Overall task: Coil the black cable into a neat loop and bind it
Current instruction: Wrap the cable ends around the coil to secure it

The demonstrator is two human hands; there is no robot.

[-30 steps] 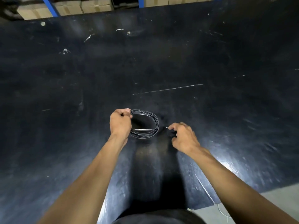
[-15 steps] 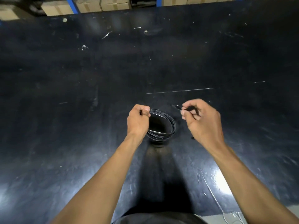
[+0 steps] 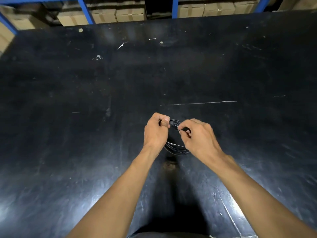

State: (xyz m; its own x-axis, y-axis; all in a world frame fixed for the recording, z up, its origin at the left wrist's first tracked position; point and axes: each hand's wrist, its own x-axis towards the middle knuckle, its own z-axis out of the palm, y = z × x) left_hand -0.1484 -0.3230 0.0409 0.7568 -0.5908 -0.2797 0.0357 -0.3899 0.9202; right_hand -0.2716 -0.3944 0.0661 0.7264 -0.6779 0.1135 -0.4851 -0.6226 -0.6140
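The black cable [image 3: 176, 149] is wound into a small coil of several turns, held just above the black table [image 3: 85, 117]. My left hand [image 3: 157, 131] grips the coil's upper left part in a fist, thumb on top. My right hand [image 3: 197, 136] is right beside it and pinches a short black strand with a bright tip [image 3: 183, 129] at the coil's upper right. The two hands hide the sides of the coil; only its top arc and bottom arc show.
The table's far edge runs along the top, with blue shelf posts [image 3: 84, 11] and cardboard boxes [image 3: 130, 14] behind it. White specks and a long pale scratch [image 3: 197, 103] mark the tabletop. A thin pale wire [image 3: 229, 219] lies near the front right.
My right hand lifted a black strand off the table, then brought it left to the top of the coil. My left hand kept its grip on the coil.
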